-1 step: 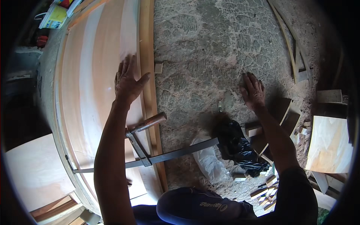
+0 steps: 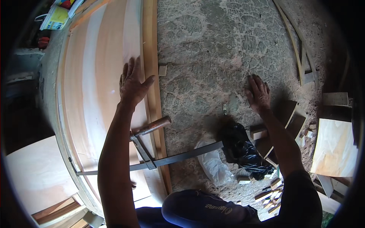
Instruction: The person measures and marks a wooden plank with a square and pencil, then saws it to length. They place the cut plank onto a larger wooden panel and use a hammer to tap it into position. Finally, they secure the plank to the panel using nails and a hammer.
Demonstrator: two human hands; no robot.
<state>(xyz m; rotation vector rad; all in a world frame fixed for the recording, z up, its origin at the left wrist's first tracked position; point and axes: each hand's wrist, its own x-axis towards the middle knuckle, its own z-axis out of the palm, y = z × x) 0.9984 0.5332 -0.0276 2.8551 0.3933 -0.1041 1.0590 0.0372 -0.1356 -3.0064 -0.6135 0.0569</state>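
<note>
A: State the left hand position.
B: The left hand lies flat, fingers spread, on the pale plywood panel, beside the wooden edge strip.
A: And the right hand?
B: The right hand is open, palm down, over the rough concrete floor.
A: Clamping hardware?
B: A bar clamp with a wooden handle spans the panel edge. A black bag and wood offcuts lie nearby.

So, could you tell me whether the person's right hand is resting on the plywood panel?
No, the right hand is spread over the dusty floor, apart from the plywood panel.
</note>
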